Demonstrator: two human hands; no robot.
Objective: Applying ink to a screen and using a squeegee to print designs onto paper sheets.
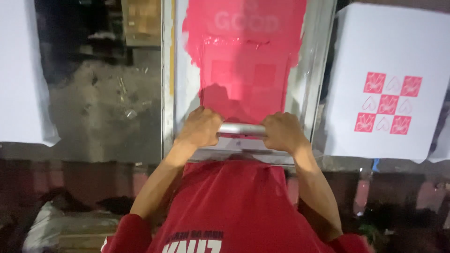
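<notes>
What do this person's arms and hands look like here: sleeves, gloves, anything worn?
Both hands, left hand and right hand, are bare: no gloves, rings or watch visible. Forearms are uncovered. The red short-sleeved shirt with white lettering ends near the elbows.

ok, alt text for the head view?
Both hands, left hand and right hand, grip a metal squeegee handle at the near end of a pink-inked printing screen. A white sheet printed with pink squares lies right.

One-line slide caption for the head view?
Both hands, left hand and right hand, grip a metal squeegee handle on a pink-inked printing screen.
</notes>
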